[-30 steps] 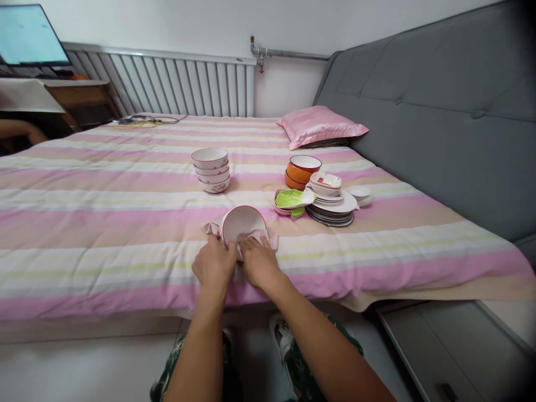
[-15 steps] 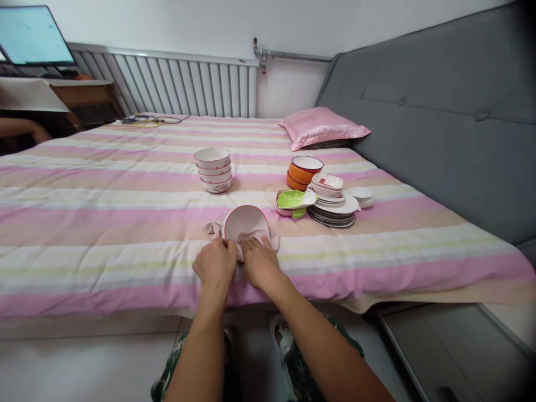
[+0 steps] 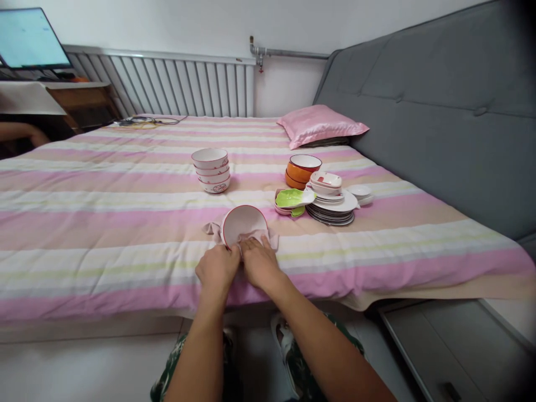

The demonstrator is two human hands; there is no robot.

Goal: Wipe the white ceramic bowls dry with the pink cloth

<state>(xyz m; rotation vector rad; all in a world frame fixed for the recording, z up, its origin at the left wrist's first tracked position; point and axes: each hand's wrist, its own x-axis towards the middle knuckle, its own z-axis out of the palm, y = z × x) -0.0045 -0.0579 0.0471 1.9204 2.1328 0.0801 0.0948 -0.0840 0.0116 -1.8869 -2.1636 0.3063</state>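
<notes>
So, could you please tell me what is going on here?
A person's left hand grips the near edge of a tilted, red-rimmed white bowl, while the right hand holds a pale pink cloth against its inside. They are working over a striped bed cover. Beyond the bowl stands a stack of white bowls; to the right are orange bowls, plates and a green dish.

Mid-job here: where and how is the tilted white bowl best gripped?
Probably take the white bowl by its bare upper-left rim, from the left, thumb inside. Its mouth tips toward the person, exposing that edge; the left hand holds the near edge, and the right hand and pink cloth cover the lower right.
</notes>
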